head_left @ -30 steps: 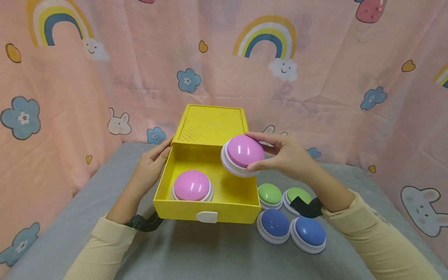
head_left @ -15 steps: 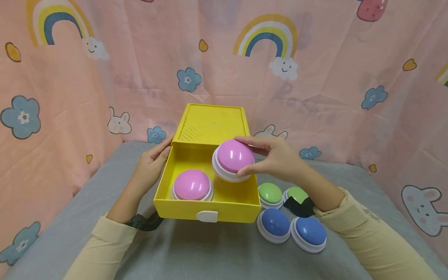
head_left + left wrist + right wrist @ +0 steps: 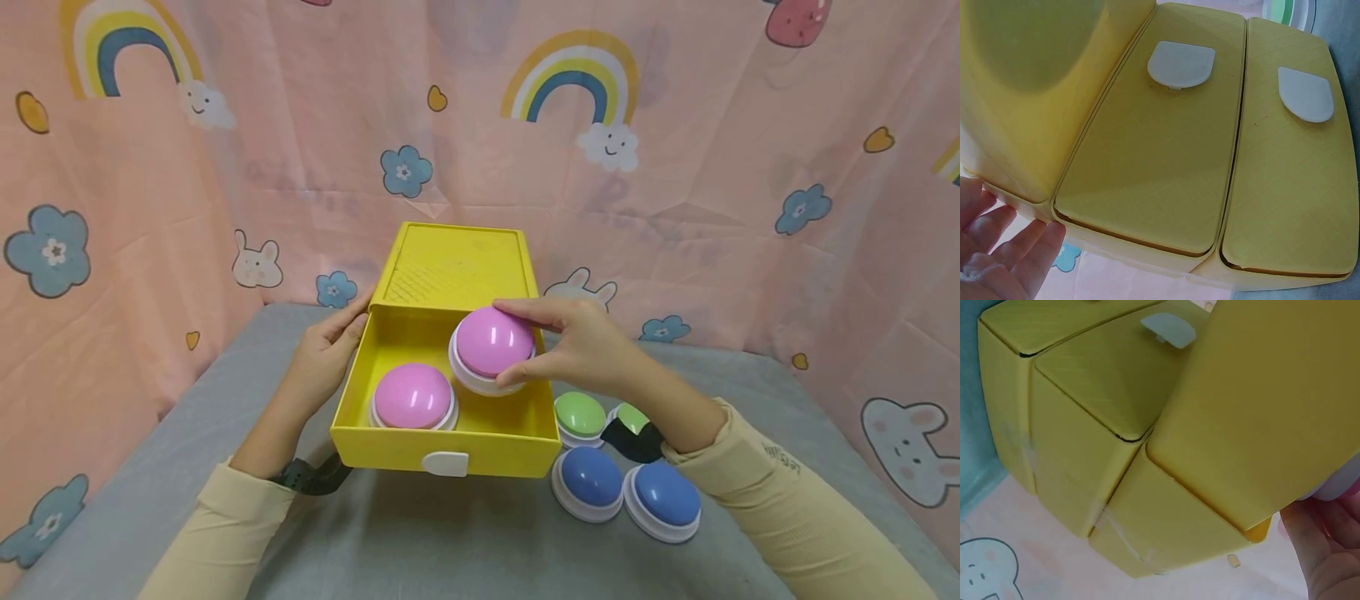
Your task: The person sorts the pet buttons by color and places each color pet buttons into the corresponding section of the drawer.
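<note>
A yellow drawer cabinet (image 3: 461,267) stands in the middle with its top drawer (image 3: 442,454) pulled out. My right hand (image 3: 585,346) pinches a pink domed push button (image 3: 495,342) with a white base, over the right half of that drawer. Thumb and fingers lie on opposite sides of it. Inside the drawer, at the front left, sits another pink push button (image 3: 412,397). My left hand (image 3: 321,354) rests against the cabinet's left side; in the left wrist view its fingertips (image 3: 1054,234) touch the side edge by the drawers. The right wrist view mostly shows the cabinet's other side.
Right of the drawer, two green push buttons, the nearer to it (image 3: 580,414) fully seen, and two blue push buttons (image 3: 591,477) lie on the grey tabletop (image 3: 450,550). Two shut lower drawers (image 3: 1147,137) sit below. A pink patterned curtain (image 3: 480,183) hangs behind.
My right hand has moved left and slightly down, carrying the pink push button from the drawer's right edge further over its inside. The left hand stays on the cabinet.
</note>
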Motion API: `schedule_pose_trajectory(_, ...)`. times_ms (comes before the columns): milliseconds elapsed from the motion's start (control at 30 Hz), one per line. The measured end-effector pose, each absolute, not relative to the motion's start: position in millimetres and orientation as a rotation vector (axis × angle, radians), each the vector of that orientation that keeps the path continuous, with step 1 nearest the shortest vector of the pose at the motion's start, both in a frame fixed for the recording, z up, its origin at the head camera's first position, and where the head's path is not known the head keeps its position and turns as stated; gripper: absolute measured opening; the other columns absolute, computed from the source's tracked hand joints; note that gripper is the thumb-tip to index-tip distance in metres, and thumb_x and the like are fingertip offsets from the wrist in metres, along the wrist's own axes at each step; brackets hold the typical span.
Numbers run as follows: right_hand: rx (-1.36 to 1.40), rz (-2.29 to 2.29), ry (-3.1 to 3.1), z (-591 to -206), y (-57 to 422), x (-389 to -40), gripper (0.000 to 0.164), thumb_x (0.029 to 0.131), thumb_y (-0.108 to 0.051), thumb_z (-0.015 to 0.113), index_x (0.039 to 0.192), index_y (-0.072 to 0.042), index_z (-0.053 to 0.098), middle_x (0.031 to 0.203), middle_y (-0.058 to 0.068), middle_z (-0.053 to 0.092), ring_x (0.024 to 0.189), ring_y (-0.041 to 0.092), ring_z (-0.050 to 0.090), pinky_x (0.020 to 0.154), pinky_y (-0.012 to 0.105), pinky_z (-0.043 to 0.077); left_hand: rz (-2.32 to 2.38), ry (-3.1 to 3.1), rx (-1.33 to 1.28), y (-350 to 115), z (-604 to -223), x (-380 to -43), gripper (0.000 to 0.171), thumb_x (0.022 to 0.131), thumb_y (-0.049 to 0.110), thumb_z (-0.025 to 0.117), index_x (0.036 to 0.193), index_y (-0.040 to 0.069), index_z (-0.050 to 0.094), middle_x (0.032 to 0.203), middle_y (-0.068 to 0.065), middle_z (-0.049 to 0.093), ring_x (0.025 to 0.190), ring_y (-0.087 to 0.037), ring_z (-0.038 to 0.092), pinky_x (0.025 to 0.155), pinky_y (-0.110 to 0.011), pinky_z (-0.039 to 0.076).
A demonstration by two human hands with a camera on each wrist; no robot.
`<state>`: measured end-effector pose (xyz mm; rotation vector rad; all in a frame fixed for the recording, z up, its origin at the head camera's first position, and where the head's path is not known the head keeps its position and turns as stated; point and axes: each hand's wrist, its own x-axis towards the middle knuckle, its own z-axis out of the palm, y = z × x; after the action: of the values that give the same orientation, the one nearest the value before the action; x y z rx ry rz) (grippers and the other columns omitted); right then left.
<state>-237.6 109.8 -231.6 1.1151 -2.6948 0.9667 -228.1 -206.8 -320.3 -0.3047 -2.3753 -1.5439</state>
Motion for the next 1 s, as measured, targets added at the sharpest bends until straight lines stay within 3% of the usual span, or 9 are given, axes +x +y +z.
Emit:
schedule_pose_trajectory(767, 1.149, 0.733, -2.755, -238.2, 100.0, -235.8, 0.078, 0.07, -0.035, 0.091, 0.138, -0.013, 0.061, 0.135, 0.007, 0.066, 0.125, 0.029, 0.06, 0.094, 0.043, 0.059, -1.554, -2.367, -0.315, -206.5, -320.5, -228.7, 0.05, 0.106, 0.04, 0.044, 0.154, 0.027, 0.038, 0.159, 0.001, 0.039, 0.146, -0.022, 0.039, 0.108, -0.04, 0.047)
schedule_pose_trajectory(1000, 1.134, 0.7, -2.816, -241.6, 98.0, -237.7, 0.079, 0.071, -0.037, 0.09, 0.14, -0.013, 0.06, 0.133, 0.006, 0.066, 0.118, 0.027, 0.062, 0.091, 0.04, 0.061, -1.548, -2.372, -0.308, -205.6, -319.4, -227.8, 0.05, 0.106, 0.04, 0.044, 0.154, 0.027, 0.038, 0.159, 0.001, 0.039, 0.146, -0.023, 0.04, 0.108, -0.04, 0.047)
